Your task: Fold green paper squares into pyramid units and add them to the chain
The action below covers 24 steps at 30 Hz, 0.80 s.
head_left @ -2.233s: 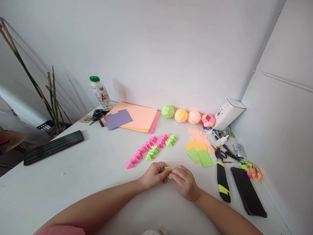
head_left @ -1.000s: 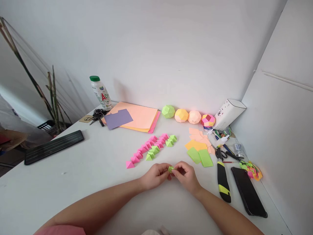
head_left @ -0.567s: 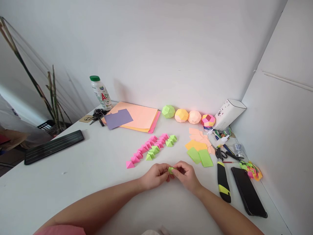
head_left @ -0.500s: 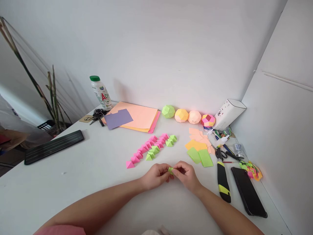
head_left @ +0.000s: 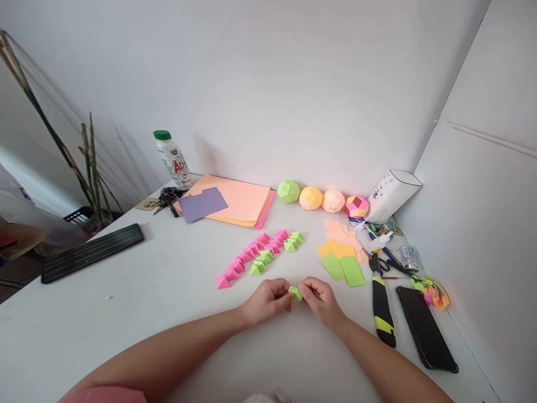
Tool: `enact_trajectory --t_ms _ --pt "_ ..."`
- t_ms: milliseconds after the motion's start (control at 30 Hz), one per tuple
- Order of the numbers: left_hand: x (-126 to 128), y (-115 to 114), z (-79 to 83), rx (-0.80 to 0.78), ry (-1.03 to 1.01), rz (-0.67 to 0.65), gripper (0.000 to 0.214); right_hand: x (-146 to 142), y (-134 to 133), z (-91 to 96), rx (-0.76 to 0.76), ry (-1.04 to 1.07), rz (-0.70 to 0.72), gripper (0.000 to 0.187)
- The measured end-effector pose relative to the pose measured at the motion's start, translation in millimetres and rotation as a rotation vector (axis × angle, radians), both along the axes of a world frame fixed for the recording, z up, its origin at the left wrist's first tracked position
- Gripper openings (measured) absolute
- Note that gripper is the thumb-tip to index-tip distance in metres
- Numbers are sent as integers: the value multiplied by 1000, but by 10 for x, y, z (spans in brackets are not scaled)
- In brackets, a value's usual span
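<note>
A small folded green paper piece [head_left: 295, 293] is pinched between both my hands just above the white table [head_left: 126, 313]. My left hand [head_left: 267, 301] grips its left side with closed fingers. My right hand [head_left: 321, 303] pinches its right side. Behind them lie rows of folded pink paper pyramids [head_left: 247, 256] and green paper pyramids [head_left: 272, 253]. Flat green paper squares [head_left: 343, 269] and orange paper squares [head_left: 339, 240] lie to the right.
Paper balls [head_left: 311, 197] line the back wall beside a white box [head_left: 392, 195]. A utility knife [head_left: 381, 309], scissors [head_left: 377, 262] and a phone [head_left: 425, 328] lie at the right. Coloured sheets [head_left: 235, 201], a bottle [head_left: 173, 159], keys [head_left: 166, 197] and a black bar [head_left: 90, 252] sit at the left.
Both hands have turned the green piece between the fingertips and raised it slightly; my right hand has shifted from covering it to pinching its right edge. Everything else on the table is unmoved.
</note>
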<state>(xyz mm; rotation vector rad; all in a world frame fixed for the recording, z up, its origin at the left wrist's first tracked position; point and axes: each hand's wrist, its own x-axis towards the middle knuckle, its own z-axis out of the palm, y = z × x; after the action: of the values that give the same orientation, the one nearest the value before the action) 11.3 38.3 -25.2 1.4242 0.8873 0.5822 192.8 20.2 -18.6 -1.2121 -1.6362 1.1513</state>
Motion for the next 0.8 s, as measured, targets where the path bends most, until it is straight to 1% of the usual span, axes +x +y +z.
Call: enact_trajectory --t_ms 133,300,400,500,633,800 --pt "-1 8 -33 -60 -58 42 25 -7 1 -11 20 33 43 26" --pt "2 9 -30 -113 -115 48 28 -16 4 -17 25 77 95 26" --pt "5 9 -20 -129 -135 49 29 -20 5 -24 25 37 58 25" --pt "6 13 -29 -133 -141 48 30 -22 5 -45 4 -2 16 30" --pt "7 25 -51 -89 -107 20 30 -20 0 -59 -37 -10 4 31" --pt "4 14 -42 2 -24 -18 29 -16 -7 -61 -27 -51 -2 32"
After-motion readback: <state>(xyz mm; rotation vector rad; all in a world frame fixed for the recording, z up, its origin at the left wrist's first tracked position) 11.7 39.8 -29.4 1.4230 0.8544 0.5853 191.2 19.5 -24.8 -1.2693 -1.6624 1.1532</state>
